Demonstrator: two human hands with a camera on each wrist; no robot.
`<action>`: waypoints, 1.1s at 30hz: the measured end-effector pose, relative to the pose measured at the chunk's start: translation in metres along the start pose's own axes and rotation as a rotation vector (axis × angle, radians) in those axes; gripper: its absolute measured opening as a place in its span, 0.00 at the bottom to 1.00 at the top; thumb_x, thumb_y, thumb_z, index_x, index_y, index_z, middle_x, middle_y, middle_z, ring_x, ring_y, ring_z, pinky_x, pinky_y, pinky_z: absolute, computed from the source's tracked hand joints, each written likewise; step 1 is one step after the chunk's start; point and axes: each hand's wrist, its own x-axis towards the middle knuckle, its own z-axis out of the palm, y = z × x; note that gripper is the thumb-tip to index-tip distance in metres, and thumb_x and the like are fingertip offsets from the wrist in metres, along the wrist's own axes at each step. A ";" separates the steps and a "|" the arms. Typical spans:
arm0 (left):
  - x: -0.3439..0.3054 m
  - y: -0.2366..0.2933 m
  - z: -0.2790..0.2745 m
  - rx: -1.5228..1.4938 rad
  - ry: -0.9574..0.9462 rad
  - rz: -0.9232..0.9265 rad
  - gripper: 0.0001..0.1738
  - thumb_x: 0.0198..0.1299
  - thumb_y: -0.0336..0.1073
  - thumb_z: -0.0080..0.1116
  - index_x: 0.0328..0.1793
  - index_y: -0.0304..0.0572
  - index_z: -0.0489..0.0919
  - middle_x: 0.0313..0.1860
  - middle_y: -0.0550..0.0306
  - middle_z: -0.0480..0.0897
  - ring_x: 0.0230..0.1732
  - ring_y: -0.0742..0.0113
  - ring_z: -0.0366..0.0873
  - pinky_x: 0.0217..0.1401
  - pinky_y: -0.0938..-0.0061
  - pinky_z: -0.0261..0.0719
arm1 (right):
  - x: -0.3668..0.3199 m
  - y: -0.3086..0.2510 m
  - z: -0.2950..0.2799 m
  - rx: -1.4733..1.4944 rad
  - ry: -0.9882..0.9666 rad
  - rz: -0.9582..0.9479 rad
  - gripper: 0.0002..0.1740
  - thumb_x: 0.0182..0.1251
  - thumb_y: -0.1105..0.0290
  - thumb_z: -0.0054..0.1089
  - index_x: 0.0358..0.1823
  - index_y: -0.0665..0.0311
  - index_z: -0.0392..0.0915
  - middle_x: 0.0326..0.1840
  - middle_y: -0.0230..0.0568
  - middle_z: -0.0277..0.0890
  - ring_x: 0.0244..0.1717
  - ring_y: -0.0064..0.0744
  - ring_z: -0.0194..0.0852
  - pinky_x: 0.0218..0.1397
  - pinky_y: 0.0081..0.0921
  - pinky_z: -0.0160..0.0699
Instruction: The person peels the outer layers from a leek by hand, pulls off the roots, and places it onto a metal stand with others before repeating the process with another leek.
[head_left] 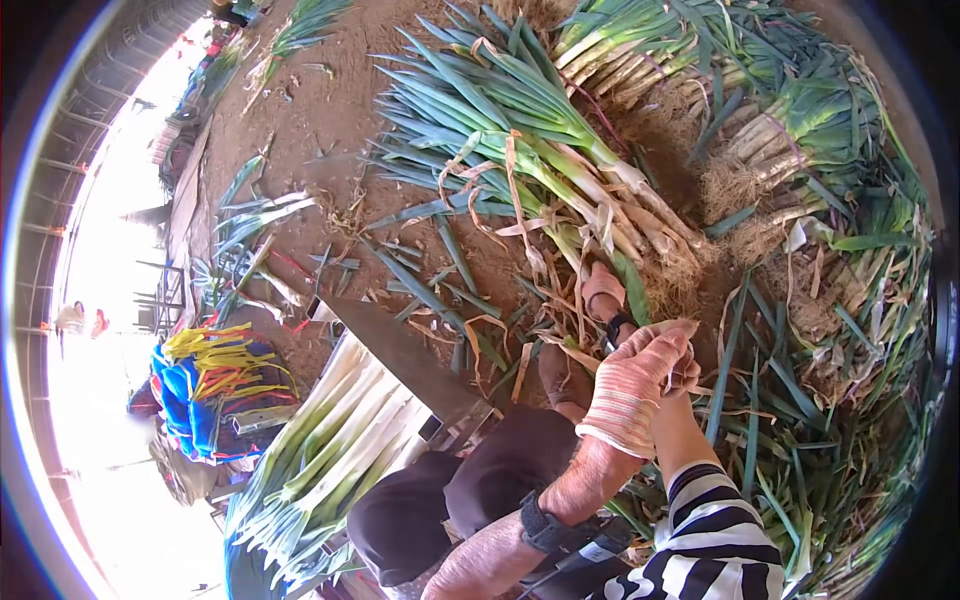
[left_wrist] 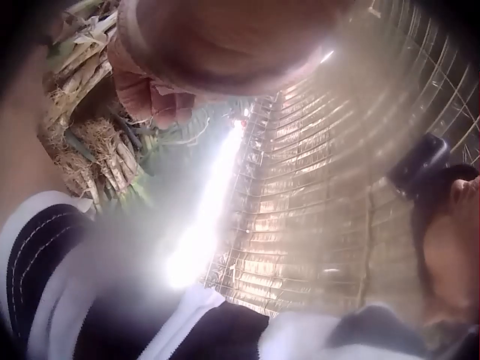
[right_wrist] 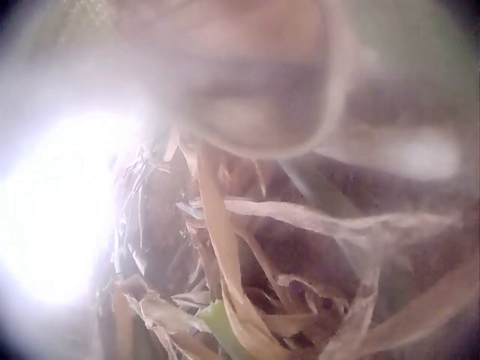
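My left hand [head_left: 640, 375], in a striped knit glove, crosses over my bare right forearm [head_left: 680, 435] with its fingers curled. A thin tan scrap [head_left: 680, 327] like dry leek skin sticks out at its fingertips. Lower down, my gloved right hand [head_left: 603, 288], black band at the wrist, reaches in at the stalk of a leek [head_left: 567, 243]. Its fingertips are partly hidden, and I cannot tell whether they grip the stalk. Beside it lie loose leeks [head_left: 640, 215] with roots. Blurred dry leaves [right_wrist: 225, 247] lie close below this hand in the right wrist view.
Trimmed leeks [head_left: 350, 410] lie at my left beside a broad metal plate [head_left: 400, 355]. Bundled leeks [head_left: 770, 145] are piled at right. Yellow ties [head_left: 215, 365] lie on a blue bundle [head_left: 185, 400]. Leaf scraps [head_left: 450, 260] litter the soil around my feet.
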 end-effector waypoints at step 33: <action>-0.081 -0.145 0.075 0.523 -0.714 -0.156 0.33 0.55 0.66 0.57 0.46 0.42 0.80 0.28 0.57 0.80 0.28 0.69 0.78 0.32 0.75 0.78 | -0.486 0.155 -0.457 -0.019 0.522 0.290 0.26 0.46 0.67 0.74 0.49 0.64 0.78 0.39 0.47 0.81 0.37 0.41 0.81 0.42 0.32 0.78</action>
